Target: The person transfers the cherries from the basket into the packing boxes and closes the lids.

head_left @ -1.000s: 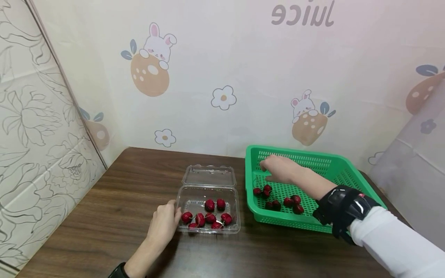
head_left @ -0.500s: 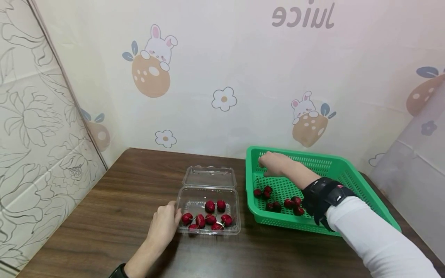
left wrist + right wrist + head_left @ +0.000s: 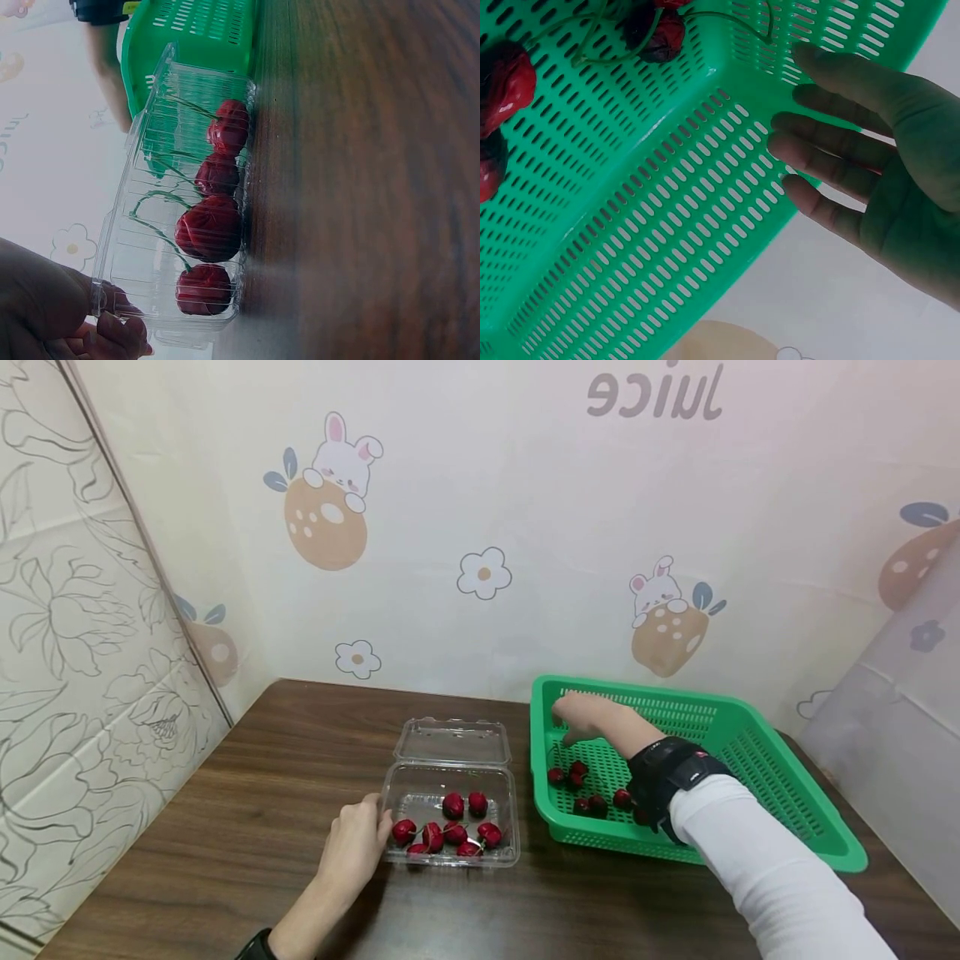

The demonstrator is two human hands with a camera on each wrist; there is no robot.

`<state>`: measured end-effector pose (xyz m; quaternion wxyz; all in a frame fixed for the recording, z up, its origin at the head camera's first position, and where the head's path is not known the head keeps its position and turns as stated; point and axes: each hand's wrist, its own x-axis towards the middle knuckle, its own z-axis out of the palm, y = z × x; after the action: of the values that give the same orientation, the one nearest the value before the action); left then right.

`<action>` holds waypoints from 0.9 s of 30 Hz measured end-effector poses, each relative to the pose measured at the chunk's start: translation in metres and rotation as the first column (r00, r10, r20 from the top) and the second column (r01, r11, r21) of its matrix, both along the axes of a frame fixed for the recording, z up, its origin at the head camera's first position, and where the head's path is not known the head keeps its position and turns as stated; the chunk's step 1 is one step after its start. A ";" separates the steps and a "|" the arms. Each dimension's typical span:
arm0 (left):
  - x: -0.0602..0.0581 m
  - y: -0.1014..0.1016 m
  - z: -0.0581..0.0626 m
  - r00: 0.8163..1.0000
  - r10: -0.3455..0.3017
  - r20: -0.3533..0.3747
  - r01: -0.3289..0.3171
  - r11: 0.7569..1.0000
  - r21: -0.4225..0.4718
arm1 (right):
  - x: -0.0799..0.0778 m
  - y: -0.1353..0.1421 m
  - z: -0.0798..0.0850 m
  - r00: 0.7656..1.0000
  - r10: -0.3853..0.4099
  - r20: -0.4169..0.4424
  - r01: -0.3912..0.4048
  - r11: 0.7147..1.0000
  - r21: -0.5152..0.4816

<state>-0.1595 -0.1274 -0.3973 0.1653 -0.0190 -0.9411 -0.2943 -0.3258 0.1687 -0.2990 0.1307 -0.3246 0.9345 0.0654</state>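
Observation:
My left hand [image 3: 352,839] grips the left edge of a clear plastic clamshell box [image 3: 513,827], its thumb and fingers at the rim in the left wrist view. Several dark red cherries [image 3: 453,805] lie in the box; green stems show on cherries [image 3: 210,229] through its side. Over the left part of a green plastic basket [image 3: 537,760] hovers my right hand [image 3: 588,717], nothing in it. Seen from the right wrist, its fingers [image 3: 821,146] are spread loosely near the basket's corner. More cherries [image 3: 577,772] with stems lie on the basket floor, apart from the hand.
The clamshell's lid [image 3: 452,742] is folded back flat behind the box. Both stand on a brown wooden table [image 3: 247,793], with a printed wall [image 3: 420,610] behind. My right forearm and black wrist strap [image 3: 663,781] cross the basket's front and cover some cherries.
My right hand has shifted slightly left, and its forearm has swung left, now covering some cherries at the basket's front. The left hand and the box stay in place.

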 end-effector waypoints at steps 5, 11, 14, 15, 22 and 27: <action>0.000 0.000 0.000 1.000 -0.003 -0.003 0.003 1.000 0.003 | -0.005 -0.002 -0.005 0.999 -0.013 0.050 0.013 1.000 0.000; 0.000 0.000 -0.001 1.000 0.001 -0.015 -0.001 1.000 0.001 | -0.008 -0.005 -0.010 0.991 -0.040 0.130 0.037 0.999 0.028; 0.000 0.000 0.000 1.000 -0.002 -0.016 0.002 1.000 -0.002 | -0.008 -0.006 -0.011 0.985 -0.047 0.163 0.041 0.998 0.043; 0.000 0.000 0.000 1.000 -0.001 -0.015 0.001 1.000 -0.002 | -0.008 -0.006 -0.012 0.984 -0.050 0.172 0.043 0.998 0.046; 0.000 0.000 0.001 1.000 0.004 -0.007 -0.004 1.000 -0.002 | -0.010 -0.007 -0.016 0.980 -0.041 0.196 0.030 0.998 0.058; 0.001 0.000 0.001 1.000 0.006 -0.007 -0.006 1.000 -0.003 | -0.010 -0.007 -0.018 0.973 -0.062 0.221 0.060 0.998 0.018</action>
<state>-0.1588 -0.1275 -0.3964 0.1697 -0.0174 -0.9410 -0.2923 -0.3358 0.1615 -0.3171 0.2378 -0.3003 0.9232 0.0300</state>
